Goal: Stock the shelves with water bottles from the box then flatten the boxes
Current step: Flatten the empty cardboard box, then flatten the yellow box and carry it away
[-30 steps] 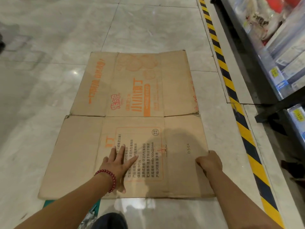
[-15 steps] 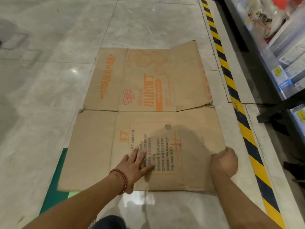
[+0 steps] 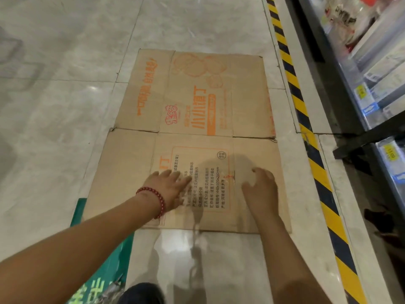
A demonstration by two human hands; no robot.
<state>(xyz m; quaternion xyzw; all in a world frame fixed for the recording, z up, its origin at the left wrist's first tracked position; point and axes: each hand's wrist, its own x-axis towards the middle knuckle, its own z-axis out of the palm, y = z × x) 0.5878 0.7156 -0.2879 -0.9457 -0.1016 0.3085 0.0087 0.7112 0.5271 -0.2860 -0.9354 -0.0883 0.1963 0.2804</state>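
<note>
Cardboard box (image 3: 197,119) lies flat — both hands, left (image 3: 173,187), right (image 3: 260,189), press it.

Flattened brown cardboard box (image 3: 197,137) on pale tiled floor (image 3: 65,106), under flat left hand (image 3: 173,185) and right hand (image 3: 260,189) fingers.

Open tiled floor (image 3: 65,84) spreads from nine round to twelve o'clock of the flattened box (image 3: 197,132), giving the hands free passage on that side. At three o'clock the striped hazard tape (image 3: 306,132) runs close along the cardboard edge, and just beyond it the shelf unit (image 3: 372,88) with its dark frame walls off reach (goods behind it are blurred). At seven o'clock a green mat (image 3: 105,260) lies partly under the box corner. Both hands, left hand (image 3: 173,189) and right hand (image 3: 260,189), rest flat on the near panel.
</note>
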